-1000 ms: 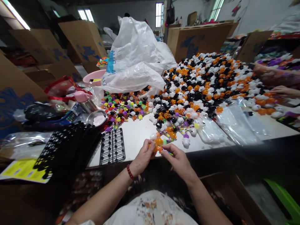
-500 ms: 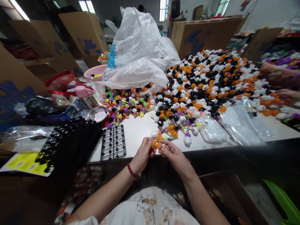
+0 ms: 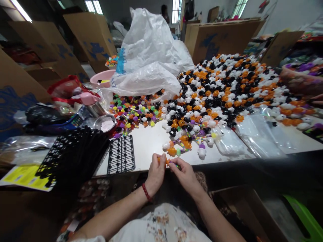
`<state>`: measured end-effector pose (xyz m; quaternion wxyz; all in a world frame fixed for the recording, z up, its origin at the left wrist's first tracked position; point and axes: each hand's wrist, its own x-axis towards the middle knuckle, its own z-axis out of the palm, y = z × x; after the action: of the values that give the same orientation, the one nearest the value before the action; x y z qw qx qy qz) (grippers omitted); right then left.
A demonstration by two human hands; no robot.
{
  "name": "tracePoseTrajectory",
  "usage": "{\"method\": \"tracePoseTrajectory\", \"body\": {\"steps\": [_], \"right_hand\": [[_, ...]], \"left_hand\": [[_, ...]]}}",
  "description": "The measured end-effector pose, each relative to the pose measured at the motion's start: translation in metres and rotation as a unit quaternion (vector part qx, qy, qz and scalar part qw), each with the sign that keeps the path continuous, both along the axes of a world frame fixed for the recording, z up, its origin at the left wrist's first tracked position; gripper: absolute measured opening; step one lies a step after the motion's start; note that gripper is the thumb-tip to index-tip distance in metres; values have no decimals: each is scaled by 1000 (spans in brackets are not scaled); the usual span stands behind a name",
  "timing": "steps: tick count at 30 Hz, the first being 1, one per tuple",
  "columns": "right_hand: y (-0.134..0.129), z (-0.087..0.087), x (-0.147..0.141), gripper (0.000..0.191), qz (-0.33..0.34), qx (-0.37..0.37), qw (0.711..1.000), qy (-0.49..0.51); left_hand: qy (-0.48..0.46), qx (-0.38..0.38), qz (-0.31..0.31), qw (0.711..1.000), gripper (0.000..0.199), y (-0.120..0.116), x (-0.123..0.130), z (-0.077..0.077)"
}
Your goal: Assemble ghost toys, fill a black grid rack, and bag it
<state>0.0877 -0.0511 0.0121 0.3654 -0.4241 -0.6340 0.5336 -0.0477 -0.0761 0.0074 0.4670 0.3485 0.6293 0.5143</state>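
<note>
A small orange figure (image 3: 167, 162) sits between the person's two hands, to the right of the black grid (image 3: 121, 154) and about level with its near end. The left hand (image 3: 155, 173), on the side nearer the grid, has thumb and fingers closed on the figure; the right hand (image 3: 186, 175), farther from the grid, pinches a slim multicoloured piece (image 3: 177, 165) against it. The step in hand looks like fitting or adjusting these two parts; fingers hide the joint, so I cannot tell whether it is seated. The next move seems to call for a steady left grip and straight, light pressure from the right. Also right of the grid, beyond the hands, an orange pumpkin piece (image 3: 172, 152) lies on the tabletop (image 3: 148, 139). Farther right and behind the grid rises a mound of orange, black and white pieces (image 3: 222, 92), with clear bags (image 3: 229, 143) before it. Left of the grid leans a stack of dark grids (image 3: 75, 156).
</note>
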Motion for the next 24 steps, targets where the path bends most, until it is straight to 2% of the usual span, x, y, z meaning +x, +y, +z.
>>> {"method": "tracePoseTrajectory", "body": {"steps": [3, 5, 6, 8, 10, 13, 15, 17, 19, 21, 24], "right_hand": [[9, -1, 1, 32, 19, 6, 1000, -19], [26, 3, 10, 35, -7, 26, 999, -42], [39, 6, 17, 37, -41, 44, 997, -55], [71, 12, 34, 41, -135, 100, 982, -83], [107, 15, 52, 43, -217, 174, 952, -130], [151, 13, 66, 40, -270, 288, 879, -266], [167, 10, 60, 39, -253, 334, 844, -335], [172, 9, 40, 40, -194, 356, 840, -360], [171, 10, 11, 41, -114, 367, 847, -367], [171, 13, -20, 43, -41, 365, 842, -395], [178, 16, -59, 49, 60, 337, 806, -483]], "left_hand": [[-37, -11, -41, 998, 44, 6, -3, -4], [-52, -2, -49, 997, 46, 16, -10, -6], [-35, 8, -31, 999, 46, 22, -15, -7], [50, 31, 30, 998, 40, 35, -29, -10], [174, 53, 74, 981, 29, 47, -44, -15], [359, 87, 52, 928, 14, 59, -61, -27], [447, 87, 20, 890, 9, 63, -64, -34], [484, 72, -2, 872, 7, 64, -63, -40], [479, 65, -7, 876, 10, 65, -61, -42], [449, 76, 6, 890, 14, 65, -61, -43], [371, 107, 54, 921, 16, 64, -64, -44]]}}
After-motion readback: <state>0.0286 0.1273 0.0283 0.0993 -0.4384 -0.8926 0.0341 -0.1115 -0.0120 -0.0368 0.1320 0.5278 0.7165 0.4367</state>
